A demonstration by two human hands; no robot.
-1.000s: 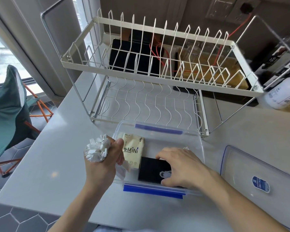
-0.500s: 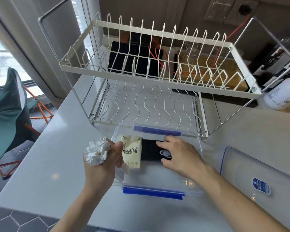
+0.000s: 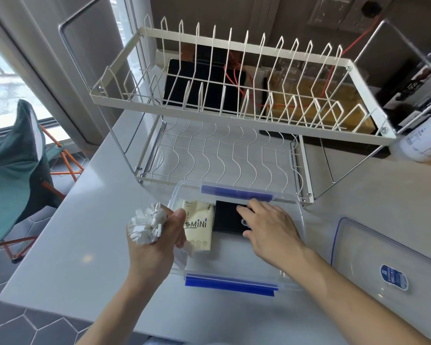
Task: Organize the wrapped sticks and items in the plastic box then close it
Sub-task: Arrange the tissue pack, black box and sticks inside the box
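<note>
A clear plastic box (image 3: 237, 195) with blue clips stands open on the white counter. Inside lie a cream tissue pack (image 3: 199, 226) marked MINI at the left and a black flat item (image 3: 225, 219) beside it against the far wall. My right hand (image 3: 269, 230) rests flat inside the box, fingers on the black item. My left hand (image 3: 157, 241) hovers at the box's left edge, shut on a bundle of white wrapped sticks (image 3: 147, 226) whose ends fan out above my fist. The clear lid (image 3: 383, 265) lies on the counter to the right.
A two-tier white wire dish rack (image 3: 234, 95) stands right behind the box. A white bottle (image 3: 423, 143) sits at the far right. The counter's left edge drops to a tiled floor with a green folding chair (image 3: 13, 170).
My right hand pushed the black item from the near side of the box to the far wall, beside the tissue pack. The left hand holds the sticks in the same place.
</note>
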